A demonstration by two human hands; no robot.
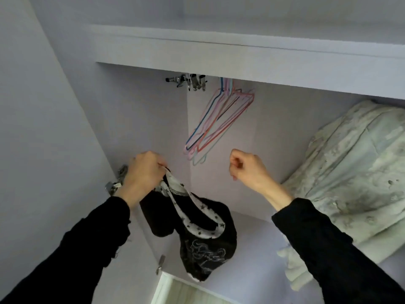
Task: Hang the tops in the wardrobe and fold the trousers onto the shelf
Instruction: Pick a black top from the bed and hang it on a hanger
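My left hand point(143, 172) pinches the black top point(197, 233); hangers point(219, 119) hang up-right, nearer my empty curled right hand point(245, 167).

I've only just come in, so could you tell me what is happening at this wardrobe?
A person is putting clothes away. Their left hand grips a black top with star-patterned white trim, which dangles in front of the open wardrobe. The right hand is raised beside it, fingers curled, holding nothing. A bunch of bare coloured hangers hangs inside, under the shelf; the top is not yet on one. Pale bedding sits at the right.
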